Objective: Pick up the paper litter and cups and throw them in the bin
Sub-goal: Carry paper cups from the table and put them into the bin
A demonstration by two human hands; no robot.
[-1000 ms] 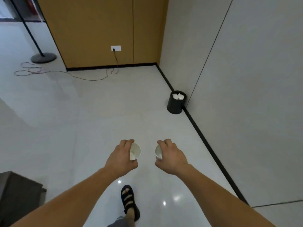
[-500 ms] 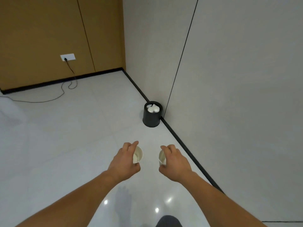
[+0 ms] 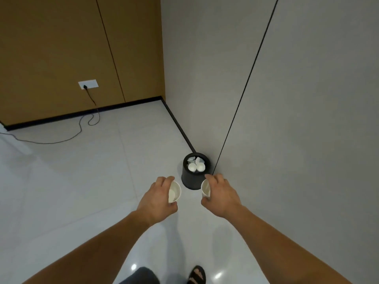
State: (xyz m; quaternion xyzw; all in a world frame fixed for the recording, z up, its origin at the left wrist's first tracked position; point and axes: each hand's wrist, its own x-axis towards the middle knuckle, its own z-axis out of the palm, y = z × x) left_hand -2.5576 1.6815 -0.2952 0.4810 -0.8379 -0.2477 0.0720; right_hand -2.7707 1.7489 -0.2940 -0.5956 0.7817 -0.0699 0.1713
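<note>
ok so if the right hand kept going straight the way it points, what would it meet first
Probably the black bin: the right hand, gripping a paper cup, points forward at it with nothing visible between. Depth is unclear, so it might pass above the rim instead.

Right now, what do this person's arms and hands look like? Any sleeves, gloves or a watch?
Both are bare. The left hand and right hand wear no gloves, and no watch or band shows at either wrist. The left forearm and right forearm show no sleeves down to the frame's lower edge. No markings or cables are visible.
</note>
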